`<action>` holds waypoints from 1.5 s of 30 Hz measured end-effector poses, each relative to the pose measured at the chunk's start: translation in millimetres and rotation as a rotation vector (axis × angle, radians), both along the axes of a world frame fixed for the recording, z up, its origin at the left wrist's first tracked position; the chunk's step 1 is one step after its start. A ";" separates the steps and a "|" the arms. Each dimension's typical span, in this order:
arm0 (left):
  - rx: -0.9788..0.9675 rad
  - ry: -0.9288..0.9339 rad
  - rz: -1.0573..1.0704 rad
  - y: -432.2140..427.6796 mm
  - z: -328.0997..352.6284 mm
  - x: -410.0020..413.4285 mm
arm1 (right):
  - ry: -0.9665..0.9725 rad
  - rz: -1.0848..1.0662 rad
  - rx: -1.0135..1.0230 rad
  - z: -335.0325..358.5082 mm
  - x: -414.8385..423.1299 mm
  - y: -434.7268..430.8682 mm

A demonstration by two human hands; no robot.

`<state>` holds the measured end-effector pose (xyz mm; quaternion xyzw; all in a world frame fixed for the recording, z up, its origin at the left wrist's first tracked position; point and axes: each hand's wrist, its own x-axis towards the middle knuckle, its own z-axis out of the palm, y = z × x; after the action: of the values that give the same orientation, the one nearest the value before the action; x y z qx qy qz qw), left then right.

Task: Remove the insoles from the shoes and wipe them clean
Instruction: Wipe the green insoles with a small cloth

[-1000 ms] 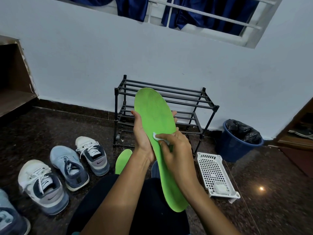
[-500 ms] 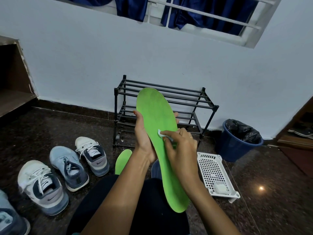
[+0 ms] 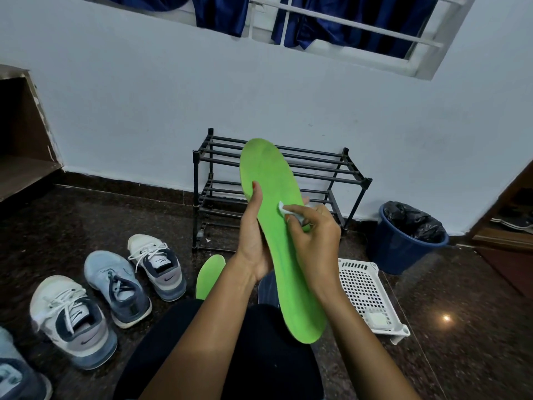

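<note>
Wiping green insole (image 3: 277, 226) with white wipe (image 3: 284, 209).

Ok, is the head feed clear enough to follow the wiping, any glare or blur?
Head view: dim, even light; the insole and the wipe in the right hand read sharp. Head view: one small glare spot on the floor at right, away from the work. Head view: wide-angle bending tilts the window frame; the bottom-left shoe looks soft.

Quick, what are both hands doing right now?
Left hand: holding the green insole.
Right hand: pinching a white wipe against the insole.
</note>
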<state>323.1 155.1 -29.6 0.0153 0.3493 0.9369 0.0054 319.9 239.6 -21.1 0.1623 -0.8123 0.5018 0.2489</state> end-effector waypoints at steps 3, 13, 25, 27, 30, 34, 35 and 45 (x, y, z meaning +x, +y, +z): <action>-0.046 0.009 -0.010 4.9 -1.4 0.3 | -0.004 -0.021 -0.029 6.0 -6.0 -2.8; 0.036 0.055 0.030 -2.8 -9.5 -10.0 | 0.116 0.062 0.139 -9.9 13.5 -7.0; 0.075 0.111 -0.009 0.7 -8.3 -6.0 | 0.059 0.026 0.168 -10.9 14.7 -6.3; 0.068 0.117 0.005 -0.8 -10.2 -7.4 | 0.075 0.046 0.168 -13.5 19.5 -8.4; 0.086 0.111 0.000 -2.6 -12.0 -9.3 | 0.095 0.093 0.130 -16.4 29.5 -8.8; 0.062 0.105 0.005 -1.6 -12.5 -9.6 | 0.095 0.100 0.151 -17.5 28.7 -5.9; 0.056 0.106 0.008 -1.1 -11.9 -9.1 | 0.092 0.089 0.170 -17.1 26.0 -5.2; 0.067 0.121 -0.015 -2.4 -10.9 -8.2 | 0.100 0.047 0.187 -18.3 26.5 -6.8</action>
<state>314.9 152.7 -40.5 0.0746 0.3173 0.9453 -0.0093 346.4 232.8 -39.4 0.2287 -0.8381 0.4210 0.2610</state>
